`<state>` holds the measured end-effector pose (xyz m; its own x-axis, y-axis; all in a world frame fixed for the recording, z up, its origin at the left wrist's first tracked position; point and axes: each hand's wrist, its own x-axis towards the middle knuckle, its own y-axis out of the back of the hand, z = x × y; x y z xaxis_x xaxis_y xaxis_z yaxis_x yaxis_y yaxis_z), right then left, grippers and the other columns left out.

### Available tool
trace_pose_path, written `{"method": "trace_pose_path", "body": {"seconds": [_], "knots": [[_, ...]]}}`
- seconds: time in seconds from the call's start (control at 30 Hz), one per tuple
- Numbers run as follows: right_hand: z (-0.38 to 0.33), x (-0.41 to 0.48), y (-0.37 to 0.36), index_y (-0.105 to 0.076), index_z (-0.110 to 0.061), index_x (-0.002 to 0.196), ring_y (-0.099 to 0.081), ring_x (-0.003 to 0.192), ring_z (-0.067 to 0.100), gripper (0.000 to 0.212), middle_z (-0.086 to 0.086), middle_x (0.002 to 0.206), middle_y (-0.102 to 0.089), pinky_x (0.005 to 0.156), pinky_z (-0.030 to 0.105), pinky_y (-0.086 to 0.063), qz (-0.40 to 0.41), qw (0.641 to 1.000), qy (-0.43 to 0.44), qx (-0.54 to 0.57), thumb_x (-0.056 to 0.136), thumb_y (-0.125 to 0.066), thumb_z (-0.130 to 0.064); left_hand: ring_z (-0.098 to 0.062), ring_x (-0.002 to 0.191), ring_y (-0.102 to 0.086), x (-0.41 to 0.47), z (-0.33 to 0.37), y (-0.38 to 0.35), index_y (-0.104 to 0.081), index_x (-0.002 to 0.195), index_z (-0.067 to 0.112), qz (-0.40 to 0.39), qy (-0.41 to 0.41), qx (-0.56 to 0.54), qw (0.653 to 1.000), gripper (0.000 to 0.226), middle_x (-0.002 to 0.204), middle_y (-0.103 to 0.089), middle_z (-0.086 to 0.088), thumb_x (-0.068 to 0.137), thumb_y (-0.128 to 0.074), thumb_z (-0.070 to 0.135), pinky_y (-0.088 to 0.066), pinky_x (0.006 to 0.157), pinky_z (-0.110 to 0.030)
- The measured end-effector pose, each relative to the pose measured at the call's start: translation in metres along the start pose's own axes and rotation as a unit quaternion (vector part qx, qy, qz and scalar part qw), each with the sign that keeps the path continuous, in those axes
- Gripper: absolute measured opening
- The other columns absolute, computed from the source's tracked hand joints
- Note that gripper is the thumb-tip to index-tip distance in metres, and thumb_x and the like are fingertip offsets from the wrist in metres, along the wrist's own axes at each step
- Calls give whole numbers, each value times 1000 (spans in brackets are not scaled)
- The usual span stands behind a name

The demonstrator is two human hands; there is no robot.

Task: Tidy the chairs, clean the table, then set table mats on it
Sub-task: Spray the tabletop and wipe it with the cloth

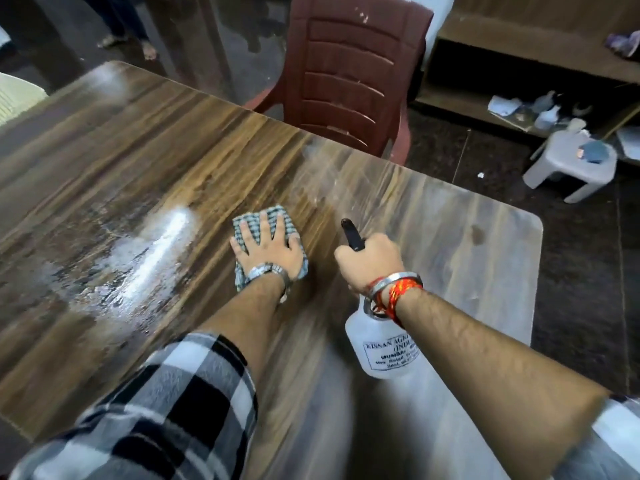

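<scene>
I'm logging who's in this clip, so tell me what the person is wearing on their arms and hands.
The left hand has a silver metal watch at the wrist, and that arm wears a rolled black-and-white checked sleeve. The right hand has a silver bangle and red-orange threads at the wrist.

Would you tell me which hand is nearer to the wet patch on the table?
Left. The left hand presses the cloth just right of the wet patch; the right hand, holding the spray bottle, is farther right.
</scene>
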<state>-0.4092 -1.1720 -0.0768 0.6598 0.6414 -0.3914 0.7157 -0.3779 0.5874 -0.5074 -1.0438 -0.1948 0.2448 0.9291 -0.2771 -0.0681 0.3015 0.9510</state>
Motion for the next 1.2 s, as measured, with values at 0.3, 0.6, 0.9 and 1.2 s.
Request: {"method": "trace_pose_path", "body": {"seconds": [0.3, 0.6, 0.9, 1.2], "knots": [[5, 71, 23, -65, -3, 85, -69, 77, 40, 44, 22, 86, -70, 75, 50, -60, -6, 1000, -8, 10, 61, -52, -37, -30, 146, 14, 116, 84, 10, -7, 152, 38, 24, -55, 16, 998, 60, 161, 4, 9, 94, -15, 56, 12, 114, -56], [26, 97, 56, -61, -12, 74, -71, 75, 36, 18, 15, 79, -71, 72, 52, -60, 5, 999, -36, 34, 72, -62, -29, -30, 147, 12, 175, 159, 19, -8, 152, 37, 21, -119, 34, 992, 62, 162, 4, 8, 94, -15, 57, 10, 115, -55], [40, 88, 77, -64, -11, 79, -70, 73, 33, 29, 14, 78, -70, 71, 48, -61, 59, 997, -31, 32, 69, -59, -37, -31, 147, 8, 130, 186, -5, -6, 151, 42, 12, -307, 80, 948, 60, 162, 0, 9, 95, -17, 59, 6, 116, -54], [45, 37, 51, -64, -6, 72, -70, 75, 40, 34, 21, 76, -71, 73, 46, -61, 47, 997, -53, 34, 66, -53, -37, -33, 146, 12, 30, 141, -18, -3, 153, 35, 1, -293, 94, 952, 62, 162, 5, 3, 97, -20, 56, 7, 116, -53]]}}
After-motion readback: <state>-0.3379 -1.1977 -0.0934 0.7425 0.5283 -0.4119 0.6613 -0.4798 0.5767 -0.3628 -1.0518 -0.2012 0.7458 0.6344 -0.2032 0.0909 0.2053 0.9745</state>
